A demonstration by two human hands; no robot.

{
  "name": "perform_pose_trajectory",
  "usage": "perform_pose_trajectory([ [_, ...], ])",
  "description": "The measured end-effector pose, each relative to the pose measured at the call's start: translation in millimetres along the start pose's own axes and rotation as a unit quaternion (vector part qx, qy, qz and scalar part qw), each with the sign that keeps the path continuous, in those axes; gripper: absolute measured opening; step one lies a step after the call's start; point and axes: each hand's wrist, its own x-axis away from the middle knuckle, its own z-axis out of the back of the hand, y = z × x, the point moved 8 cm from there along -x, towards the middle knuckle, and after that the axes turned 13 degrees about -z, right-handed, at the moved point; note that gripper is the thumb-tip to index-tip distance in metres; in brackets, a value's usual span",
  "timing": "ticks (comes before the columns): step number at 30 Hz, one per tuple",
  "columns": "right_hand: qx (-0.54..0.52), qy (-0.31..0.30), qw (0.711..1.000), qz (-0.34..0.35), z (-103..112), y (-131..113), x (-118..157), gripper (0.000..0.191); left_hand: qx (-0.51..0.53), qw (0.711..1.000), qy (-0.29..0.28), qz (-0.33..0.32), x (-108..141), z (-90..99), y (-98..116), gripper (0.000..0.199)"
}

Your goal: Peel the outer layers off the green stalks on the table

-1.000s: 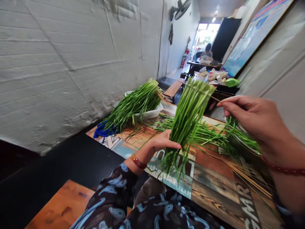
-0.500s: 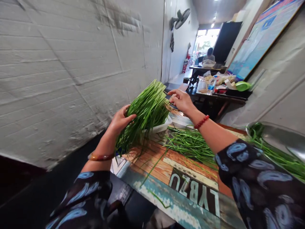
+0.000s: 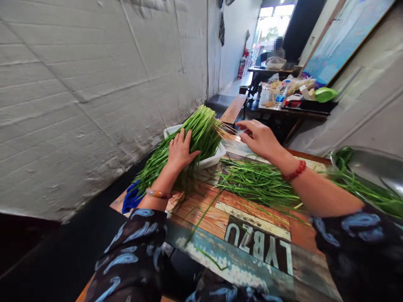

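A thick bundle of green chives [image 3: 203, 126], threaded on thin wooden skewers [image 3: 228, 132], lies in a white plastic tray [image 3: 214, 159]. My left hand [image 3: 180, 152] rests on the chives with its fingers spread. Just right of the skewer ends is my right hand [image 3: 258, 138], its fingers bent and apart with nothing visible in them. Loose chives [image 3: 258, 183] are heaped on the wood-patterned tabletop [image 3: 201, 212] below my right forearm.
At the right edge stands a metal bowl [image 3: 374, 163] with more chives. A blue cloth [image 3: 131, 196] sits at the table's left corner. Farther back, a cluttered table holds a water bottle [image 3: 281, 95] and a green bowl [image 3: 325, 95]. A person [image 3: 275, 50] sits beyond.
My left hand has shifted from the bundle's left side onto its top. My right hand has drawn back rightward from the skewer ends. The view has tipped downward.
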Motion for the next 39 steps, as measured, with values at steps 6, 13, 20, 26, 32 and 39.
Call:
perform_pose_trajectory([
  [6,-0.037,0.017,0.99,-0.135,65,71,131,0.035,-0.005,0.998,0.066,-0.021,13,20.1,8,0.09],
  [13,-0.143,0.144,0.89,-0.409,149,179,298,0.036,0.12,0.964,0.184,-0.147,53,36.9,95,0.07],
  [20,-0.153,0.073,0.872,-0.458,149,198,384,0.036,0.336,0.877,-0.139,-0.315,110,-58.2,257,0.035],
  [26,-0.073,-0.031,0.948,-0.309,88,170,328,0.026,0.386,0.844,-0.2,-0.314,108,-64.4,327,0.032],
  [32,0.149,-0.11,0.954,-0.235,38,164,260,0.027,0.443,0.84,-0.173,-0.262,96,-57.7,340,0.03],
  [39,0.159,-0.066,0.962,-0.211,31,174,259,0.018,0.513,0.831,-0.174,-0.128,94,-81.1,311,0.038],
])
